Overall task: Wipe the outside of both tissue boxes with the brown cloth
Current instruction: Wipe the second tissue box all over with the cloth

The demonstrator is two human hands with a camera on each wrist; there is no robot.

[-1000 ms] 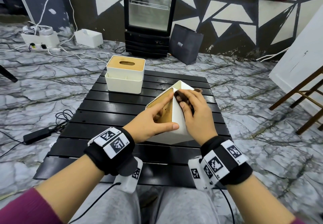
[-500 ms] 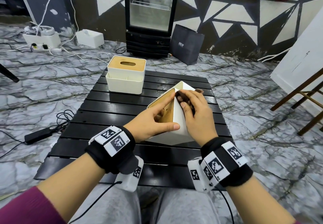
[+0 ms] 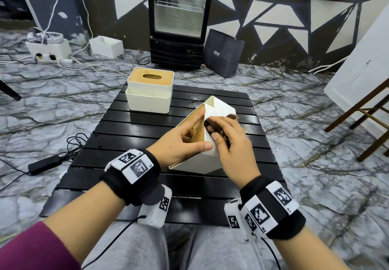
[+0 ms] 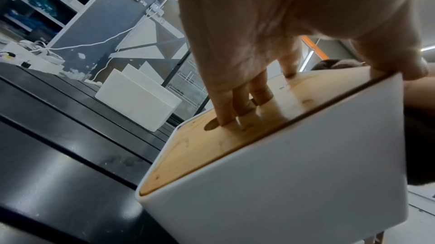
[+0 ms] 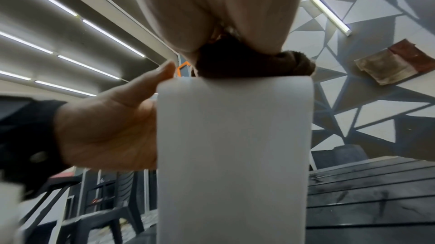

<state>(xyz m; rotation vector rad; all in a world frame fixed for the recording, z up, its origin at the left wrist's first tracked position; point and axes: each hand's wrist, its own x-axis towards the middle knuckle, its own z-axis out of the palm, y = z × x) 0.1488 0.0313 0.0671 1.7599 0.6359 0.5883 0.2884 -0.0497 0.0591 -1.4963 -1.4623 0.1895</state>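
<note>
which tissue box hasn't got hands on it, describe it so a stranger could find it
Start at the black slatted table in front of the glass-door fridge. On its far left corner stands the upright tissue box, cream with a wooden slotted lid. Unlike the tilted tissue box, no hand touches it.

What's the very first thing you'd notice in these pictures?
Two hands at the middle of the black slatted table: the left hand props a white tissue box on its side while the right hand presses a brown cloth against it. Behind stands a second tissue box, upright.

Partly legible "ON…" (white print) on dark bag [image 3: 223, 53]
</note>
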